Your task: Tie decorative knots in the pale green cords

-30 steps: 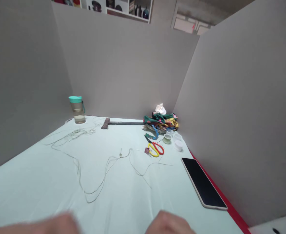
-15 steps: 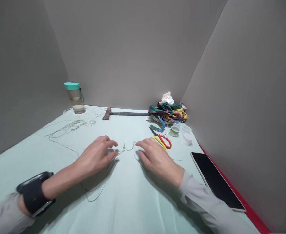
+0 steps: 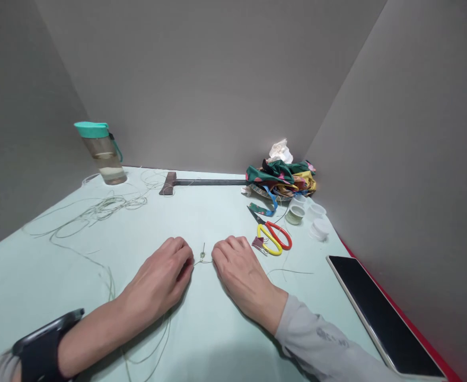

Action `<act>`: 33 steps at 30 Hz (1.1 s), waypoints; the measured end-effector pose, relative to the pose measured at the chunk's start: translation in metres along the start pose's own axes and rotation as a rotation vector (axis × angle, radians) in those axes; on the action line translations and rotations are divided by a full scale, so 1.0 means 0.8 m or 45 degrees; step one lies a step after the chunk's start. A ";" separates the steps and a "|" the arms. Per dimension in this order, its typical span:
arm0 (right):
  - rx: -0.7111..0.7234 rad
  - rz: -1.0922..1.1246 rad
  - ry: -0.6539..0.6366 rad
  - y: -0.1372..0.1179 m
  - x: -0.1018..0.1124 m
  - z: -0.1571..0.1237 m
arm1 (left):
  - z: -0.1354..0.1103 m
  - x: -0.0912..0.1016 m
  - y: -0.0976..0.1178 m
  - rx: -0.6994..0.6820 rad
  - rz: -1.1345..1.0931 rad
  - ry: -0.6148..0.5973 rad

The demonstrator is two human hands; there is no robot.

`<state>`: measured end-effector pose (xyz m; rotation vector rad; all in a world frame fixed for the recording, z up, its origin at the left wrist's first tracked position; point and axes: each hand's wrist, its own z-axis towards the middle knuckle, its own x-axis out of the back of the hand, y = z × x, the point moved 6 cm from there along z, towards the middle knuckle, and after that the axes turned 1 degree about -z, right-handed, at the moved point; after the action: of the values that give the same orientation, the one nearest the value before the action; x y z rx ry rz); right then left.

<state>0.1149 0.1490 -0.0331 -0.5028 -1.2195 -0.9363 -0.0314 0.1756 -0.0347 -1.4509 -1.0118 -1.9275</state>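
Observation:
A thin pale green cord (image 3: 207, 261) runs between my two hands, low over the table. My left hand (image 3: 162, 273) is closed on the cord at its left side, thumb against the curled fingers. On the other side my right hand (image 3: 243, 276) has its fingers bent round the cord, fingertips hidden beneath. Midway stands a small thin metal pin (image 3: 203, 248) with a little ring or loop at its foot, where the cord meets it. Loose cord trails out below my left wrist.
A tangle of cord (image 3: 109, 208) lies at the left, near a water bottle (image 3: 108, 159). At the back lies a hammer (image 3: 209, 182). To the right are scissors (image 3: 273, 239), small clear tubs (image 3: 296, 214), bunched patterned fabric (image 3: 283, 178) and a dark-screened tablet (image 3: 384, 313).
Both hands went from loosely parted fingers to closed on the cord, one on each side of the pin. The cord between them is now straighter. The camera view has shifted.

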 end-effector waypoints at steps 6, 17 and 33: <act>-0.025 -0.004 0.075 -0.005 0.008 -0.014 | -0.007 -0.002 0.000 0.018 0.004 0.013; -0.088 0.160 0.155 -0.008 0.015 -0.026 | -0.013 0.003 0.006 0.023 -0.225 0.105; -0.136 0.489 -0.090 -0.031 0.032 -0.048 | 0.004 -0.026 -0.012 0.834 -1.368 -0.140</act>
<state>0.1175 0.0975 -0.0239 -0.8285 -1.0890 -0.6610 -0.0307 0.1828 -0.0568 -0.6351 -2.5232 -1.7714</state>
